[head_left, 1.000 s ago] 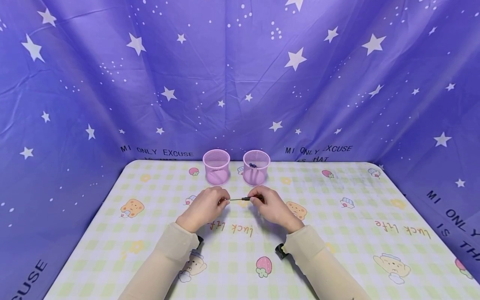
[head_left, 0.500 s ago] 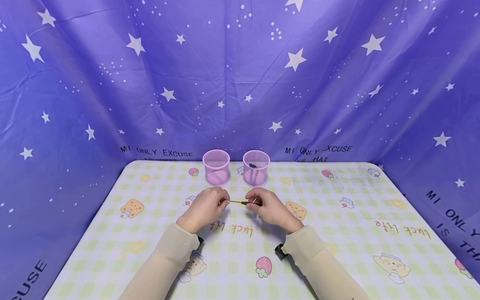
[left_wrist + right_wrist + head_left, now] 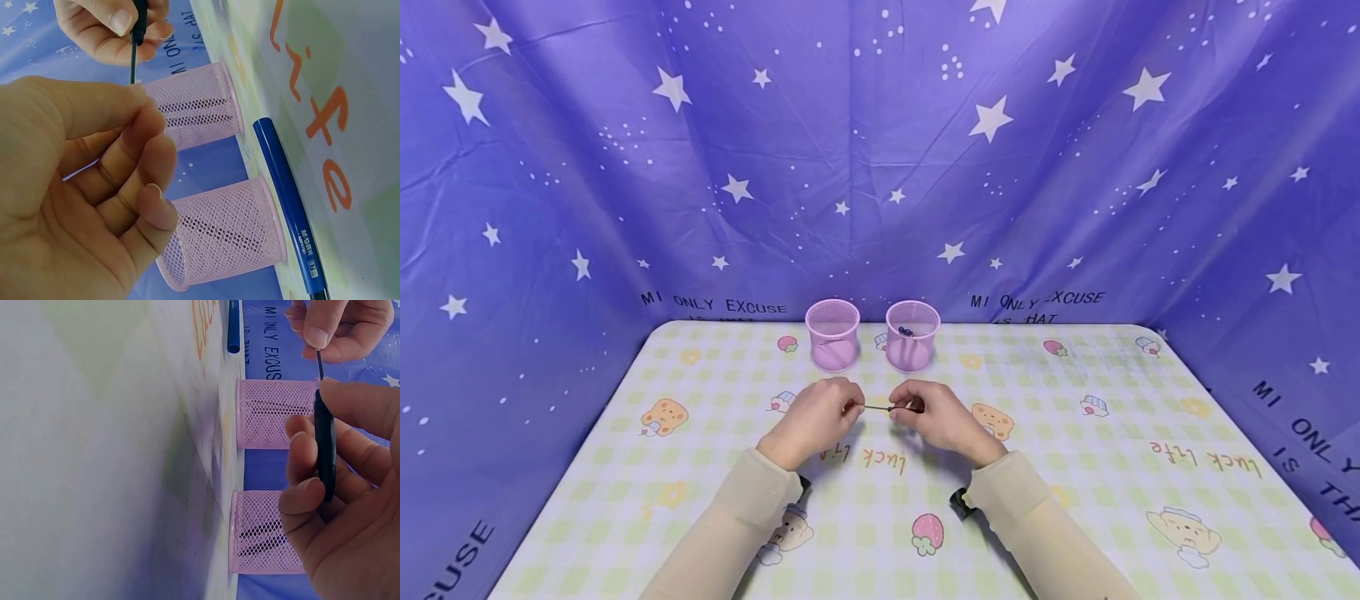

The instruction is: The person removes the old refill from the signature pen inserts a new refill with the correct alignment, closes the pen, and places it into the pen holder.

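- A thin rod (image 3: 876, 407) is held level above the table (image 3: 857, 542), well in from the near edge and toward the middle of the far edge; it is stretched between the two hands and emerges from the tip of a dark grip section (image 3: 325, 447).
- The rod's far end is pinched between thumb and forefinger by the left hand (image 3: 816, 418); the other fingers are loosely curled.
- The dark grip section is grasped by the right hand (image 3: 943, 418), with the thumb laid near its tip and the other fingers bent around its body.
- A blue tube (image 3: 289, 203), marked with small white print, is seen lying on the table on the near side of the cups; in the head view it is hidden.
- Two pink mesh cups are stood upright near the middle of the far edge, just apart from each other: the left cup (image 3: 832, 342) toward the far left corner, the right cup (image 3: 913, 342) toward the far right corner.
- Small dark-blue pieces (image 3: 906, 332) are contained in the right cup; thin dark lines are seen through the mesh of both.
- The table is covered by a green-and-white checked cloth with cartoon prints, and beyond the far edge a blue curtain (image 3: 880, 167) with white stars is hung.
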The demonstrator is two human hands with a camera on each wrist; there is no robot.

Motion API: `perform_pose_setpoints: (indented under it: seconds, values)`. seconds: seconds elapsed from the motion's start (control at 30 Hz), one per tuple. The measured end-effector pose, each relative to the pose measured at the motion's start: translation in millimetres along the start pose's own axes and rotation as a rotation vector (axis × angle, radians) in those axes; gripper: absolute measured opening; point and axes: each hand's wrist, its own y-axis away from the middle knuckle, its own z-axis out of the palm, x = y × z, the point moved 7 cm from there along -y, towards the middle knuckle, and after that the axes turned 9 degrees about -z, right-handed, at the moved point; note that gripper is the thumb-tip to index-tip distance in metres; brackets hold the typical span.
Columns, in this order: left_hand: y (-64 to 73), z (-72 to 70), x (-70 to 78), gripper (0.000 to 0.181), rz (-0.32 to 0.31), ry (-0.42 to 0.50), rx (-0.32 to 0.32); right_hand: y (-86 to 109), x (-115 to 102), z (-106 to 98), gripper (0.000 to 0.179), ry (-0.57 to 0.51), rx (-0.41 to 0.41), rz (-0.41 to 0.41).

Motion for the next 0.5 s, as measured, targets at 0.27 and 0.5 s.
perform_pose_setpoints:
  seconds: [0.27,0.5]
  values:
    - [0.7,2.4,2.2,0.006,0.016,-0.01,0.006,0.8,-0.1,1.4,0.013,-0.001,-0.013,-0.023]
    - [1.5,4.6,3.8,0.007,0.027,-0.036,0.013,1.4,-2.8,1.4,0.011,0.001,-0.025,-0.04]
